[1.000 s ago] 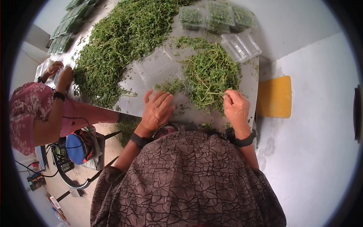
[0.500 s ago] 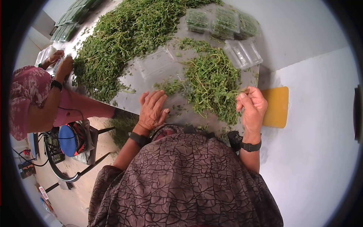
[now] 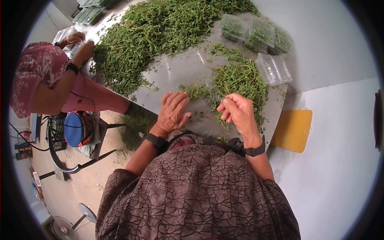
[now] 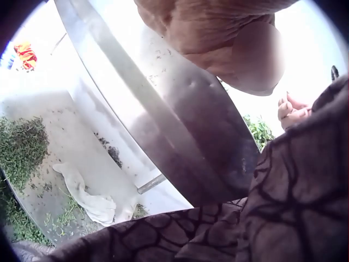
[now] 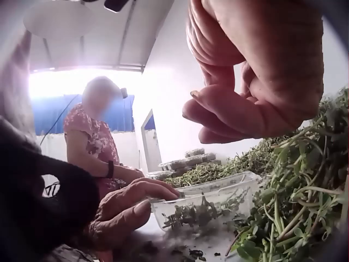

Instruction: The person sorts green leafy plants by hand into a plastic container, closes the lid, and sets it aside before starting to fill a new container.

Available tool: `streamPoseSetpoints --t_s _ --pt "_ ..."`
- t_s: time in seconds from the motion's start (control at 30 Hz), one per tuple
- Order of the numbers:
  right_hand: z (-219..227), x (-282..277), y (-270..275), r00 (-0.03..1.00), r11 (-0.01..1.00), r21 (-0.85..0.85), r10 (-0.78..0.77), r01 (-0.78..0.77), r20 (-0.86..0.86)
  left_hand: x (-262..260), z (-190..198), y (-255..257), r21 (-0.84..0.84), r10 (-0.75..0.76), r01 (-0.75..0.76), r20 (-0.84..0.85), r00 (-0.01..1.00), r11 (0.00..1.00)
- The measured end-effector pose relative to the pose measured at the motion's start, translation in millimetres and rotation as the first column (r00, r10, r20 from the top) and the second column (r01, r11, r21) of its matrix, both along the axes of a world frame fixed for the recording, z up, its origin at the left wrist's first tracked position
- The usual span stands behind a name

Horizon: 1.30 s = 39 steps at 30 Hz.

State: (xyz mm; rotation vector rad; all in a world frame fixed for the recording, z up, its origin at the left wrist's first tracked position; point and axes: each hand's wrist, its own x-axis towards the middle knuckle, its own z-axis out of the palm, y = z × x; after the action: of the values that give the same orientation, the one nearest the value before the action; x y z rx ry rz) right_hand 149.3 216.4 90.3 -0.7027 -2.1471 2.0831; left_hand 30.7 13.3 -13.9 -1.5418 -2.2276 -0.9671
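Note:
An open clear plastic container [image 3: 186,66] lies on the metal table, with some leafy green stems in its near part. My left hand [image 3: 173,114] rests its fingers at the container's near left rim, thumb held apart. In the right wrist view those fingers [image 5: 155,189] lie over the rim of the box. My right hand [image 3: 240,114] is raised over the near side of a small heap of fleshy-leaved greens [image 3: 240,80]. Its fingers [image 5: 229,117] are curled toward the thumb, and no stem shows between them.
A large mound of greens [image 3: 160,36] covers the far left of the table. Filled clear boxes [image 3: 260,34] and an empty clear container [image 3: 274,69] stand at the right. Another person [image 3: 52,80] works at the left edge. A yellow board [image 3: 292,130] is beyond the right edge.
My right hand first drew back rightward from the heap with a bit of green at its fingertips, then came left again, with no green showing. The left hand stayed by the container.

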Motion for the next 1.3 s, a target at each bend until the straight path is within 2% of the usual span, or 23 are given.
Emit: streamPoseSetpoints --t_s 0.2,0.3,0.37,0.43,0.53,0.57,0.63,0.67,0.73,0.87,0.93,1.03,1.13,1.3 --pt "-12 25 6 0.998 0.989 0.14 -0.053 0.047 0.037 0 -2 -1 0.019 0.009 -0.01 0.024 1.0 1.0" --pt "-18 39 10 0.992 0.969 0.221 -0.118 0.107 0.034 -1 -1 0 0.081 0.043 -0.047 0.048 0.998 0.996" --pt "-18 47 12 0.977 0.936 0.288 -0.213 0.204 0.001 -1 -1 0 0.083 0.048 -0.052 0.05 0.998 0.995" --pt "-21 54 17 0.966 0.923 0.288 -0.254 0.255 -0.042 -1 -1 0 0.076 0.072 -0.076 0.053 0.996 0.994" --pt "-33 58 26 0.934 0.819 0.451 -0.303 0.356 -0.188 -1 -2 2 0.081 0.084 -0.089 0.071 0.994 0.993" --pt "-32 59 27 0.932 0.817 0.449 -0.308 0.361 -0.19 0 -2 2 0.08 0.101 -0.108 0.087 0.991 0.991" --pt "-29 62 27 0.964 0.653 0.717 -0.244 0.245 -0.107 0 0 2 0.069 0.096 -0.103 0.086 0.992 0.992" --pt "-32 63 27 0.961 0.651 0.716 -0.254 0.251 -0.106 0 0 2 0.061 0.101 -0.105 0.078 0.992 0.993" --pt "-39 64 26 0.958 0.563 0.789 -0.264 0.246 -0.11 1 1 3 0.056 0.111 -0.115 0.066 0.992 0.992" --pt "-39 62 25 0.954 0.539 0.82 -0.299 0.192 -0.027 0 -1 2 0.062 0.117 -0.121 0.063 0.991 0.991" --pt "-41 60 26 0.957 0.483 0.857 -0.286 0.18 -0.04 0 -1 3 0.066 0.115 -0.12 0.079 0.99 0.991" --pt "-40 57 29 0.973 0.463 0.874 -0.228 0.149 -0.045 0 0 1 0.068 0.111 -0.118 0.092 0.99 0.991" --pt "-39 56 35 0.968 0.448 0.869 -0.222 0.208 -0.118 -2 -1 2 0.074 0.103 -0.111 0.103 0.989 0.991" --pt "-30 58 37 0.931 0.528 0.798 -0.348 0.29 -0.108 -1 -2 1 0.085 0.099 -0.11 0.125 0.987 0.99"
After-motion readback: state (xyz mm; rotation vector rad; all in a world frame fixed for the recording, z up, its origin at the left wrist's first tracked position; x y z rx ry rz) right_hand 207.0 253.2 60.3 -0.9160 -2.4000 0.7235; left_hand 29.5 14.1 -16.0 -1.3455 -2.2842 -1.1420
